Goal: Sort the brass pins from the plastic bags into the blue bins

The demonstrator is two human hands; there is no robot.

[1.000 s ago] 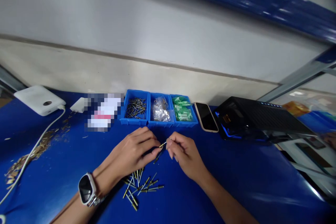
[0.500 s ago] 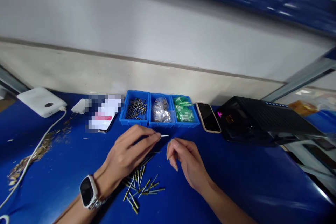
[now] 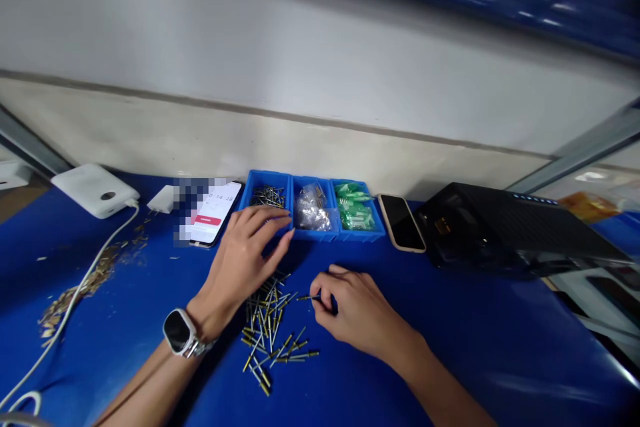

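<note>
My left hand (image 3: 253, 247), a watch on its wrist, hovers at the front edge of the left blue bin (image 3: 246, 201). Its fingers are apart, with nothing seen between them. Inside that bin lie thin metal pins (image 3: 270, 196), partly hidden by the fingers. My right hand (image 3: 353, 303) is pinched shut on a small blind rivet (image 3: 304, 297), whose thin end points left. Between the hands, a loose pile of blind rivets (image 3: 270, 313) with brass-coloured bodies and silvery stems lies on the blue table (image 3: 360, 387); my left hand covers part of its upper edge.
The middle bin (image 3: 315, 236) contains clear bags of small parts, the right bin (image 3: 360, 236) green packets. A lit phone (image 3: 210, 213), a dark phone (image 3: 403, 223) and a black device (image 3: 500, 227) stand around them. At left are a white power bank (image 3: 95, 190), its cable and scattered debris (image 3: 95, 273).
My left hand has moved up and left to the bin and opened; the small pale stick it pinched no longer shows. My right hand has lowered and now pinches a rivet.
</note>
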